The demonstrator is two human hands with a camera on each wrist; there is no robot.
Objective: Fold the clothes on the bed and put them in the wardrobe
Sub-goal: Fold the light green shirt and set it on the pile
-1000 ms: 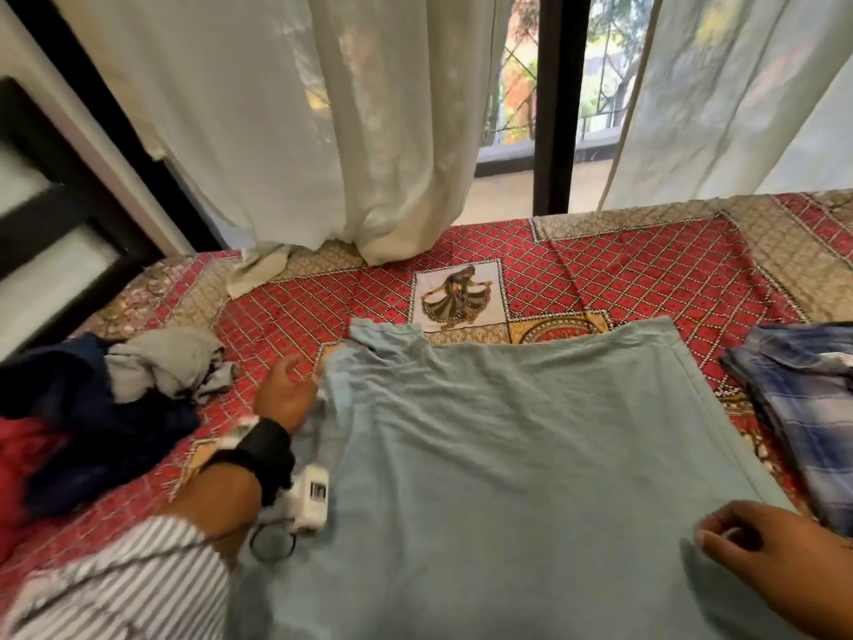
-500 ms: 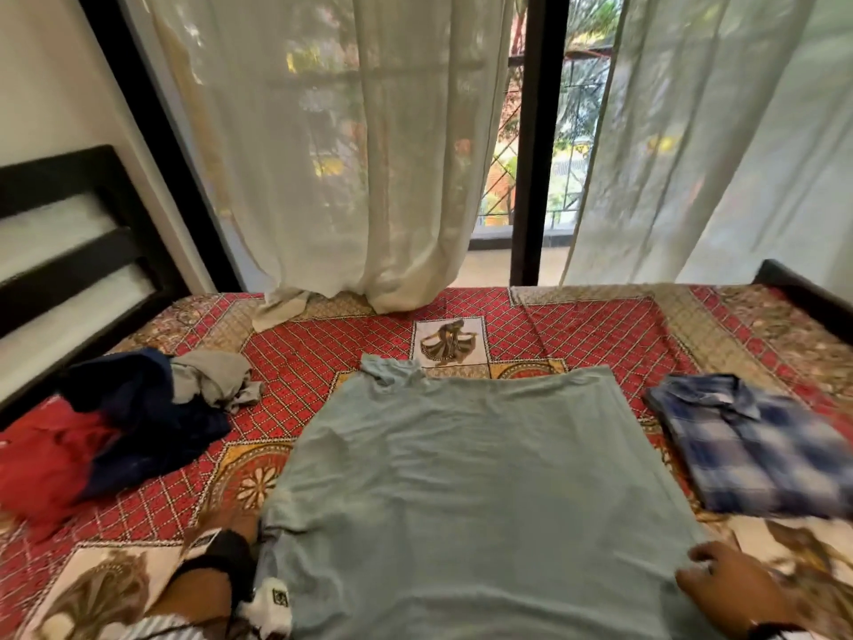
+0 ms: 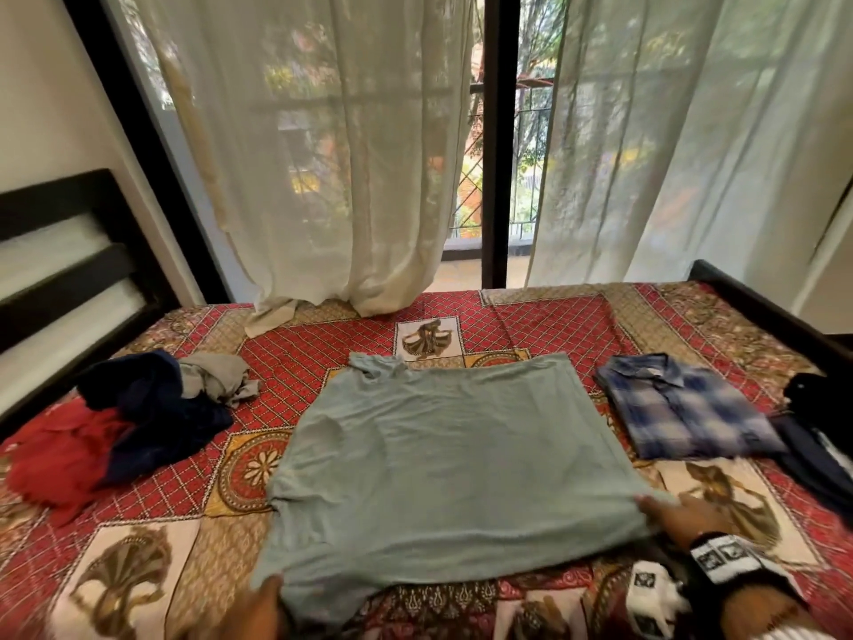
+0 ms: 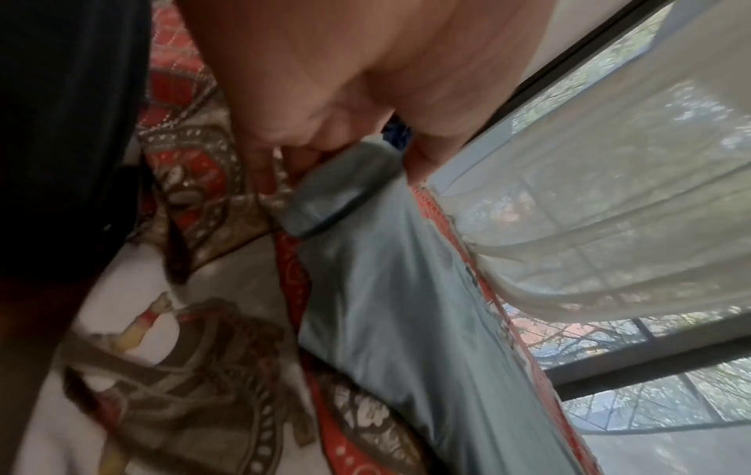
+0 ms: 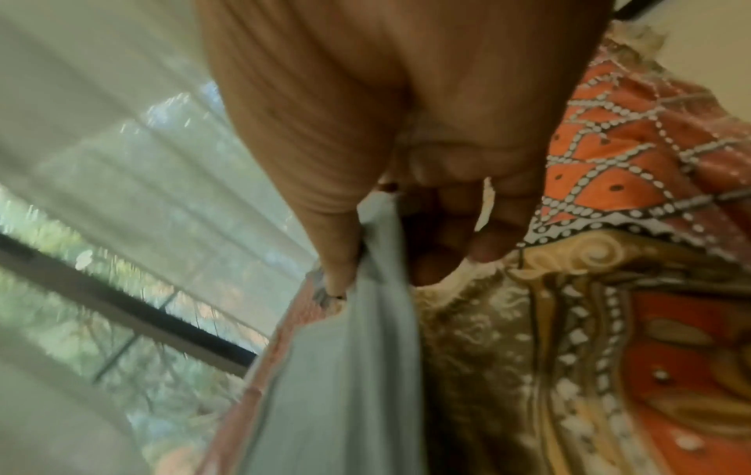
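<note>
A pale blue-grey T-shirt [image 3: 443, 459] lies spread flat in the middle of the bed [image 3: 157, 491]. My left hand [image 3: 258, 609] pinches its near left corner, and the left wrist view shows that bunched corner of the T-shirt [image 4: 341, 189] between thumb and fingers of my left hand [image 4: 325, 151]. My right hand [image 3: 678, 512] grips the near right edge, where the T-shirt [image 5: 345, 369] is pinched by thumb and fingers of my right hand [image 5: 378, 244]. A folded blue plaid shirt [image 3: 683, 406] lies to the right.
An unfolded heap of red, navy and grey clothes [image 3: 115, 418] sits at the left of the bed. Dark garments [image 3: 817, 436] lie at the far right edge. White curtains [image 3: 323, 177] hang over the window behind, and a black headboard [image 3: 60, 251] stands at left.
Both hands slid down the T-shirt to its near corners; the left hand left the collar side. The camera pulled back, so more of the bed and window shows.
</note>
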